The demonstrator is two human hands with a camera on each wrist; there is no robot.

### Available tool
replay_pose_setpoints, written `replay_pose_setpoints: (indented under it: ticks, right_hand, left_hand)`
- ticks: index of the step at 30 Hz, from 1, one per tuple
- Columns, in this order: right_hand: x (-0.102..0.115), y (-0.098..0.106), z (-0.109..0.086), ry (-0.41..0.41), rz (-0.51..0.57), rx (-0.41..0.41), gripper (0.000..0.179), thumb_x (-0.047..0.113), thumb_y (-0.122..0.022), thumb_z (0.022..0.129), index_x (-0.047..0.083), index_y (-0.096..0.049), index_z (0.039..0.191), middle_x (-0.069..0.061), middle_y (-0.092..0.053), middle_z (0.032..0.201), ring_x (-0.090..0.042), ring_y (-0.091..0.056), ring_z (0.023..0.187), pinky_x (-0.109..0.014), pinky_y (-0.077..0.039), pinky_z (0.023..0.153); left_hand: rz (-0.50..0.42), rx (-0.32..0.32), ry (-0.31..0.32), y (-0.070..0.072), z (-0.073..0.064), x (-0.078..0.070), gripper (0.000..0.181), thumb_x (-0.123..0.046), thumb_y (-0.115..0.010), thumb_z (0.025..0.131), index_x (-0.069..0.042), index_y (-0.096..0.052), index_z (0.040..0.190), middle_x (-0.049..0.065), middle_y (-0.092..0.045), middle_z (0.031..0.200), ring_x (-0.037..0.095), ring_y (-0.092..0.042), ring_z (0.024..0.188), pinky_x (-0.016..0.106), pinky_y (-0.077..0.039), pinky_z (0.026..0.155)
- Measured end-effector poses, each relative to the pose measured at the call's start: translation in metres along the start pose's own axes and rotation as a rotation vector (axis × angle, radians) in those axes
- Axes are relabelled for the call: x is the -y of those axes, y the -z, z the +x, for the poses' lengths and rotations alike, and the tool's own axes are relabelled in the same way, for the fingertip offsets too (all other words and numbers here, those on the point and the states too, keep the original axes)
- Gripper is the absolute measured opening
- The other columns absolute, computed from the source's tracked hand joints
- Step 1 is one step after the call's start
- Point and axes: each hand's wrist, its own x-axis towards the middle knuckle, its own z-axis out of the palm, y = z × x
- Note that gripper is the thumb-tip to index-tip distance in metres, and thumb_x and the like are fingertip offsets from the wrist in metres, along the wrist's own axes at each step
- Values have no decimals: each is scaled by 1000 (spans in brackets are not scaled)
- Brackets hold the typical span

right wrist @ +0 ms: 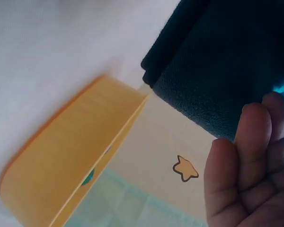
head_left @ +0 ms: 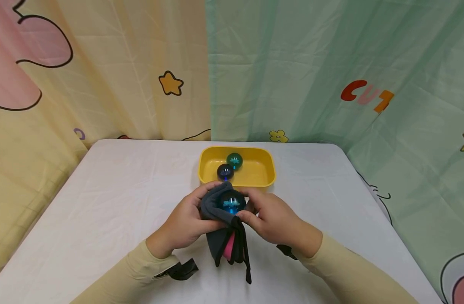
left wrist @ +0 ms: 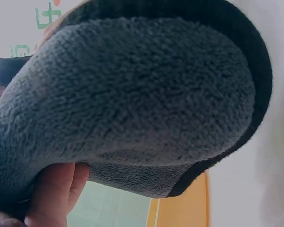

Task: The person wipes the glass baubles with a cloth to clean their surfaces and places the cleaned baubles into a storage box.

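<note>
A dark grey plush cloth [head_left: 217, 240] with black edging hangs in folds from my left hand [head_left: 184, 221], which grips it with the thumb in front and the fingers behind. Its fuzzy face fills much of the left wrist view, where this cloth [left wrist: 142, 90] hides most of that hand. A clear blue ball [head_left: 232, 202] lies in the cloth's upper fold. My right hand [head_left: 271, 217] holds the ball from the right, thumb near the cloth's edge and fingers around its far side. In the right wrist view its fingers [right wrist: 253, 132] are beside the ball and cloth. Something pink [head_left: 229, 247] shows between the lower folds.
Just beyond the hands stands a yellow rectangular tub [head_left: 258, 166] on the white-covered table [head_left: 114, 202]. Inside it are a green clear ball [head_left: 234, 161] and a dark blue one [head_left: 225, 172]. Patterned curtains [head_left: 262, 67] hang behind the table. Black straps [head_left: 182, 270] dangle at the wrists.
</note>
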Motion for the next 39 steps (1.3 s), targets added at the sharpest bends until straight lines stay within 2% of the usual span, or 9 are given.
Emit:
replay_pose_setpoints:
  ticks: [5,10,15,17,22,24,27,33,39]
  right_hand:
    - [0,-1,0,-14,43,18,55,25,-69,103,11,-48,151,4,-73,109,-5,-63,87,-24,-58,76]
    - [1,2,-1,148,-157,-18,80,22,-77,98,14,-33,164,-1,-68,139,-15,-69,105,-30,-62,89]
    - [-2,2,1,307,-336,-136,77,18,-84,91,8,-44,156,-5,-70,139,-21,-71,120,-38,-60,101]
    - [-1,2,0,279,-319,-123,73,19,-84,91,7,-46,153,-5,-72,134,-18,-72,112,-35,-62,97]
    - [2,0,0,30,-75,-1,57,25,-72,101,7,-48,149,0,-75,107,-6,-64,82,-23,-58,73]
    - [3,-1,0,-40,15,17,51,26,-69,104,8,-51,147,2,-75,101,-4,-63,80,-24,-57,71]
    - [3,-1,1,-51,39,22,54,28,-67,105,11,-49,152,3,-75,109,-5,-63,85,-26,-59,75]
    - [3,4,0,71,-148,22,83,24,-75,99,17,-27,166,-1,-68,137,-13,-67,96,-29,-62,83]
    - [1,4,3,244,-330,-95,72,18,-83,92,11,-46,153,-3,-74,131,-16,-73,104,-32,-63,92]
  left_hand:
    - [-1,-15,-7,1,-1,1,75,6,-81,86,-8,-47,151,22,-60,143,19,-67,119,30,-61,97]
    - [-17,-30,-21,4,-1,1,75,6,-81,86,-8,-48,151,20,-61,144,18,-66,123,30,-60,100]
    - [-28,-18,-23,5,-1,2,72,6,-80,87,-6,-48,151,22,-61,143,17,-67,122,29,-60,100]
    - [-30,-9,-23,4,-1,1,72,7,-80,88,-5,-47,151,23,-60,143,16,-67,121,29,-60,99]
    - [-15,6,-13,1,-1,0,72,7,-79,88,-5,-47,151,24,-59,144,17,-66,119,28,-60,98]
    - [-5,7,-14,1,0,0,73,8,-79,87,-5,-46,151,25,-59,143,18,-67,118,28,-60,97]
    - [3,-5,-16,1,0,0,74,8,-79,87,-5,-46,151,24,-60,143,18,-68,117,29,-61,97]
    - [-2,-34,-20,3,0,2,74,7,-80,87,-6,-46,152,22,-62,143,17,-66,122,28,-59,100]
    - [-39,-22,-16,3,1,2,74,7,-79,87,-5,-46,152,23,-59,146,16,-66,123,28,-59,101]
